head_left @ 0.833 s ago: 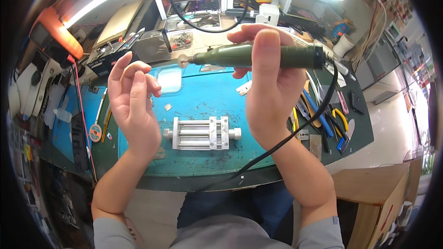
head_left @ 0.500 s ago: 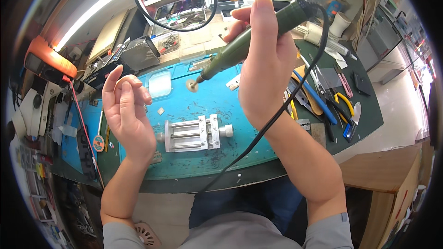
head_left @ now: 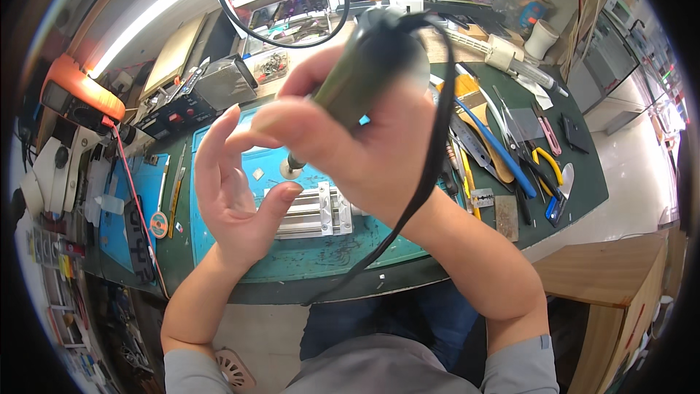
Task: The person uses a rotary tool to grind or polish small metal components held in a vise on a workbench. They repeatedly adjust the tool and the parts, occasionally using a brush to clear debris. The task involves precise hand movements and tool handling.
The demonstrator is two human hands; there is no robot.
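In my right hand is a dark green rotary tool, gripped around its body and blurred by motion. A small round disc on its tip points down toward the blue mat. My left hand is open, fingers curved and thumb apart, holding nothing, close beside the disc. Below the tool a silver metal vise lies on the mat, partly hidden by my left thumb and right hand. A small pale square piece lies on the mat between my left hand and the disc.
The tool's black cord hangs across my right forearm. Pliers with yellow handles, a razor blade and other hand tools crowd the right side. An orange multimeter stands left, near a black power box.
My right hand has brought the rotary tool left and down, tilting its tip more steeply. My left hand has shifted right and spread its thumb away from its fingers.
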